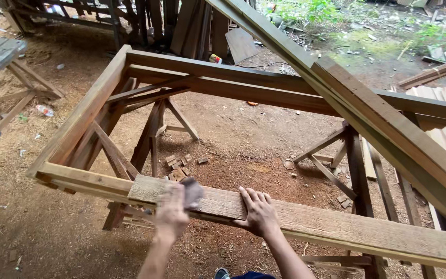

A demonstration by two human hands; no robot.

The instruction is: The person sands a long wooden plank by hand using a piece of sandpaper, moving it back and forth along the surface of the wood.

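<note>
Your left hand (172, 213) is clamped on a grey sanding pad (192, 192) on the wooden plank (336, 223). Your right hand (257, 213), at 3 o'clock from it, lies flat and spread on the plank. The plank rests on a wooden frame (86, 111).

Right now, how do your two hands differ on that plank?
The left hand is motion-blurred and grips a small grey sanding pad; the right hand is sharp and holds nothing. The left hand is curled around the pad, the right lies flat with fingers spread. Both rest on the same rough plank.
</note>
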